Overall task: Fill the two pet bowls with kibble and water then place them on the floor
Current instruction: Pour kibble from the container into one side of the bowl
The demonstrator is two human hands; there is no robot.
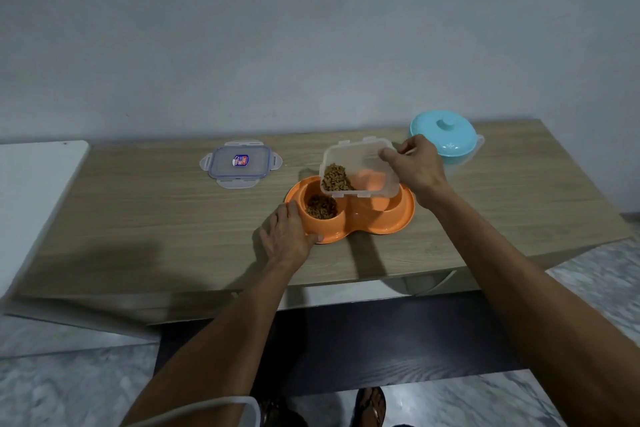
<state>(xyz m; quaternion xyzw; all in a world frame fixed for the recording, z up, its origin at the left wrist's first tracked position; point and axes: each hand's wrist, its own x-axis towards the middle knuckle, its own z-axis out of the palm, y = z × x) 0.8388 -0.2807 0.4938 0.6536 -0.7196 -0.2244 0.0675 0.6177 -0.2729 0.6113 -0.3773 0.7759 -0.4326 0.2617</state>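
An orange double pet bowl (377, 224) sits on the wooden table (156, 211). Its left well holds brown kibble (321, 206); the right well looks empty. My right hand (415, 163) grips a clear plastic container (367, 166) tilted over the left well, with kibble gathered at its lower left corner. My left hand (287, 236) clasps the bowl's left rim. A teal lidded jug (445, 137) stands at the back right of the table.
The container's clear lid (240, 163) with a sticker lies flat at the back left of the table. A white surface (31, 191) adjoins the table's left side. A dark shelf (346, 340) and grey marbled floor lie below; my sandalled feet show at the bottom.
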